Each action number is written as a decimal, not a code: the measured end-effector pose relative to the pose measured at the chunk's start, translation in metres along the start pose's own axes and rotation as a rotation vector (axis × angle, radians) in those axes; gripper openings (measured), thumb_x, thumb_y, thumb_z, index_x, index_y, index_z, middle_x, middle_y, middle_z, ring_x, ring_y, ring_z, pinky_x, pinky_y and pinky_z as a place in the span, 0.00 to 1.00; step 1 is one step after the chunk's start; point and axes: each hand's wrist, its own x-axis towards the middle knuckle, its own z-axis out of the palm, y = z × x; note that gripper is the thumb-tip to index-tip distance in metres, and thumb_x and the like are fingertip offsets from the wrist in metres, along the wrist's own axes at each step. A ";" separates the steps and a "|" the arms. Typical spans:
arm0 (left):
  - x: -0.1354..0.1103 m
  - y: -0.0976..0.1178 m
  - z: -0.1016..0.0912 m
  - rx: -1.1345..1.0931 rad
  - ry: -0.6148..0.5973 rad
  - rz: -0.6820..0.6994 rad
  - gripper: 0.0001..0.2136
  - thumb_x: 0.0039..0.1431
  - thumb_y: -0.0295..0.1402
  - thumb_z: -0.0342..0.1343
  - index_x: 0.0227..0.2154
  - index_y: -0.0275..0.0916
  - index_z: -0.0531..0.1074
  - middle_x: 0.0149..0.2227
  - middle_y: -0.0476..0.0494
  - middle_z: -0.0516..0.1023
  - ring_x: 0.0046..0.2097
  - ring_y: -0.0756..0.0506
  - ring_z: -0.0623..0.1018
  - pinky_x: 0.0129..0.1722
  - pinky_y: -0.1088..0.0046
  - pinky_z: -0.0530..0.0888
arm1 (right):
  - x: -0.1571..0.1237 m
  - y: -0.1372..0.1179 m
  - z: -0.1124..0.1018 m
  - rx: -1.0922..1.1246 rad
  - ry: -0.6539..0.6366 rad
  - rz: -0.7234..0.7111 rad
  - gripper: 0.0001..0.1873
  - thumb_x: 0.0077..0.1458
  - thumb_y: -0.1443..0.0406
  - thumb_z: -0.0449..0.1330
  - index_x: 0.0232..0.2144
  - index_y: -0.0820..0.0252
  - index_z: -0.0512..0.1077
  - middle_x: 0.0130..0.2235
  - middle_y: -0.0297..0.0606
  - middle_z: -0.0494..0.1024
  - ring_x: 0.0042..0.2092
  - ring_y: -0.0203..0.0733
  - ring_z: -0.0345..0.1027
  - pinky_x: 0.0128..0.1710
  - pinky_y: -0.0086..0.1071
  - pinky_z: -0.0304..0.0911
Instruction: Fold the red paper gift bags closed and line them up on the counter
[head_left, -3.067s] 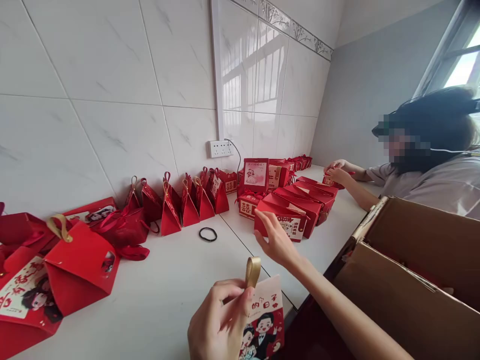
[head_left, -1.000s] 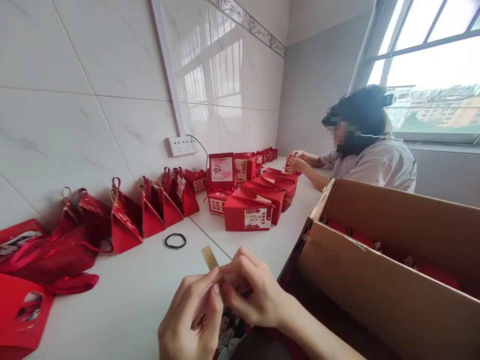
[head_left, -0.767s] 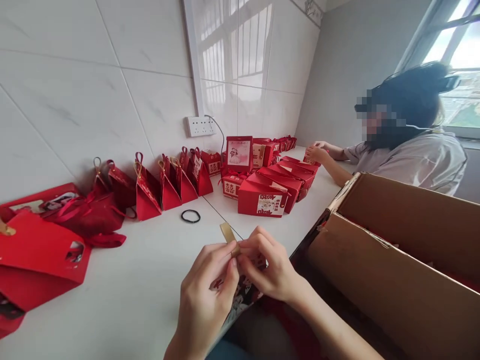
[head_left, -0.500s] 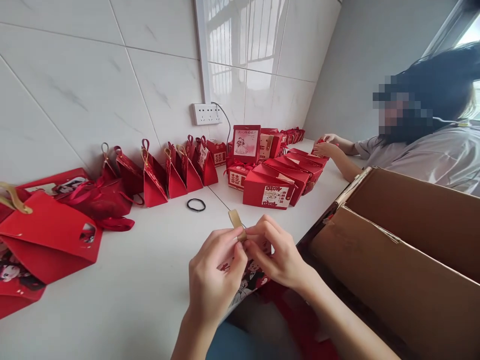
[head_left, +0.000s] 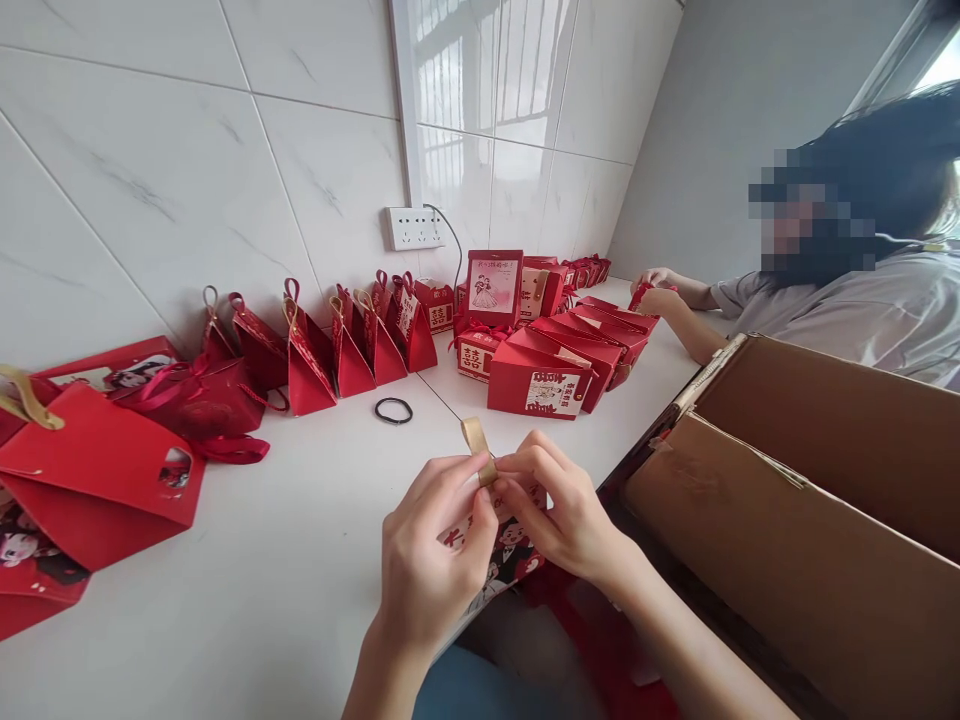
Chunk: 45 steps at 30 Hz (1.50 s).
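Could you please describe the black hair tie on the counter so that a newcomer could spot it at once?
Start at the wall socket and drop to the white counter. Between the row of red pouches and the nearest red box lies the hair tie: a thin black ring, flat, the only thing nearby that is not red.

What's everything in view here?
gift box: one, red-white with gold loop, between both hands
pointed pouches: several, red, in a row along the wall
rectangular boxes: many, red, farther along the counter
large bags: a few, red, far left
hair tie: one, black, on the counter
wall socket: one, white, on the wall
carton: one, brown, open, right
co-worker: one, grey top, far right
left hand: one, pinching the loop
right hand: one, pinching the loop
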 end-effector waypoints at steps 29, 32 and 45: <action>0.000 0.001 -0.001 0.002 -0.020 -0.035 0.16 0.59 0.20 0.50 0.47 0.41 0.71 0.40 0.48 0.77 0.41 0.53 0.78 0.40 0.82 0.77 | -0.001 -0.002 0.008 -0.036 0.109 0.019 0.09 0.60 0.74 0.52 0.37 0.57 0.66 0.29 0.32 0.63 0.27 0.33 0.58 0.23 0.26 0.58; 0.001 -0.001 0.000 -0.010 -0.012 -0.039 0.15 0.59 0.21 0.51 0.47 0.41 0.72 0.40 0.48 0.77 0.40 0.52 0.78 0.38 0.80 0.79 | -0.003 0.000 0.009 -0.043 0.107 0.021 0.09 0.60 0.75 0.50 0.37 0.57 0.65 0.30 0.32 0.63 0.28 0.33 0.59 0.24 0.26 0.60; -0.001 -0.002 0.007 0.027 0.099 -0.002 0.14 0.57 0.21 0.51 0.44 0.40 0.73 0.37 0.46 0.78 0.36 0.50 0.80 0.32 0.80 0.78 | -0.004 -0.002 0.012 0.002 0.106 0.051 0.08 0.56 0.73 0.52 0.37 0.57 0.62 0.28 0.31 0.61 0.27 0.34 0.57 0.24 0.28 0.56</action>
